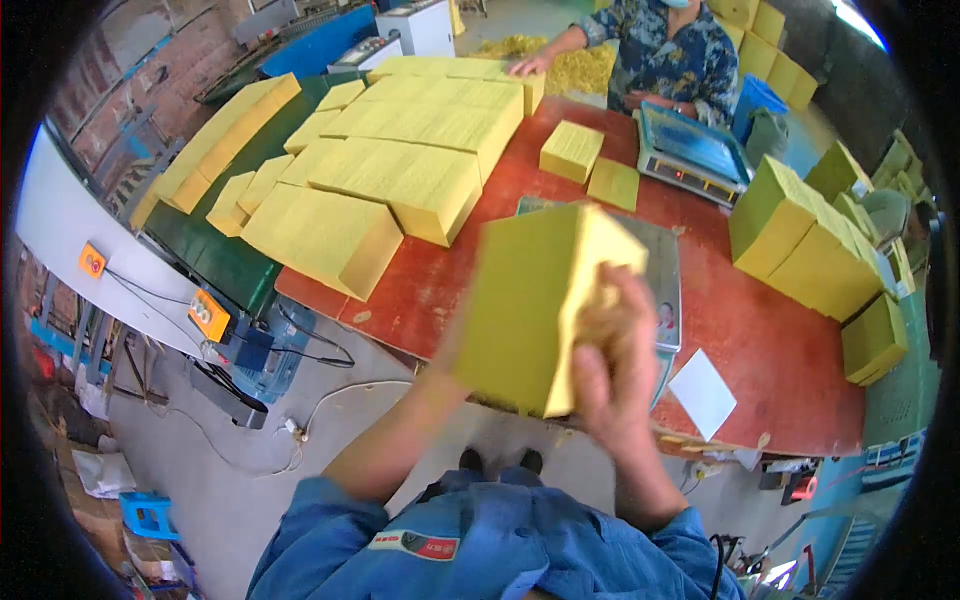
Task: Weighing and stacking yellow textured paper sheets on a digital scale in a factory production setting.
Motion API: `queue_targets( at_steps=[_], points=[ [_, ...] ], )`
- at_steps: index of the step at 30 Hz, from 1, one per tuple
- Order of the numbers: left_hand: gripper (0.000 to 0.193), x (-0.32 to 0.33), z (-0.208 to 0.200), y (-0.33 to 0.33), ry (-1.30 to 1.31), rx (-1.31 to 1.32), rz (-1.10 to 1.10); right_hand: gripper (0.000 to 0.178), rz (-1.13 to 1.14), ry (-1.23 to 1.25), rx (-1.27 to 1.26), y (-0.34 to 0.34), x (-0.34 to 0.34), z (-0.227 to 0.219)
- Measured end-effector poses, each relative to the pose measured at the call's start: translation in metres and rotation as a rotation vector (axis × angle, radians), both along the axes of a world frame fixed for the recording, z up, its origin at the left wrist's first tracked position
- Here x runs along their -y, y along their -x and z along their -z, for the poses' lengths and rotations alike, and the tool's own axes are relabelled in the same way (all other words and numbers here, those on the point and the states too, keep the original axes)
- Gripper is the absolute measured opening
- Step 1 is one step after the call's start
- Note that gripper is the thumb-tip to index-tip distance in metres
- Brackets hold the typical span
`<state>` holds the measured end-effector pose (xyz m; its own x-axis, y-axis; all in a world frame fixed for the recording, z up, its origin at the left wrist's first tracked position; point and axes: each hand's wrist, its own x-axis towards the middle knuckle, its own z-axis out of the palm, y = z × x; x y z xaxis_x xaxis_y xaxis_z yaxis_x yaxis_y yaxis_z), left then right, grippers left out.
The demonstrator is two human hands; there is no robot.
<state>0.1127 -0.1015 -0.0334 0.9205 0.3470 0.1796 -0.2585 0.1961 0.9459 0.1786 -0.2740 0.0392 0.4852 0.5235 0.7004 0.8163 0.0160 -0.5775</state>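
A thick stack of yellow paper [520,310] is raised over the near edge of the red table, tilted and slightly blurred. My right hand [612,365] grips its right side, thumb and fingers bent against the sheet edges. On the left side, my left hand holds the stack too; its fingers are hidden behind the paper, and only the forearm [405,425] shows clearly. Behind the stack lies a flat grey platform [662,260], partly covered. A white sheet [703,393] lies right of my right hand.
Rows of yellow paper stacks [400,180] fill the table's left side; more stacks [805,240] stand at the right. Across the red table [760,350], a co-worker [665,55] rests a hand on the far stacks, beside a scale [693,150]. Cables [300,430] trail over the floor.
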Motion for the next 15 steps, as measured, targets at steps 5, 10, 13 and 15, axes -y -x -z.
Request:
queue_targets(
  at_steps=[5,10,13,15],
  points=[
    [0.048,0.021,0.003,-0.111,-0.041,0.118,0.172,0.04,0.257,0.214,0.097,-0.092,0.015,-0.013],
    [0.05,0.002,0.003,-0.076,0.558,-0.53,0.104,0.04,0.297,0.487,0.077,-0.114,0.002,0.003],
    [0.065,-0.073,-0.03,-0.044,-0.157,-0.555,0.053,0.041,0.361,0.682,0.146,-0.102,-0.011,-0.002],
    [0.077,-0.133,-0.043,-0.063,-0.798,-0.599,-0.265,0.041,0.377,0.702,0.128,-0.096,-0.016,-0.006]
  ],
)
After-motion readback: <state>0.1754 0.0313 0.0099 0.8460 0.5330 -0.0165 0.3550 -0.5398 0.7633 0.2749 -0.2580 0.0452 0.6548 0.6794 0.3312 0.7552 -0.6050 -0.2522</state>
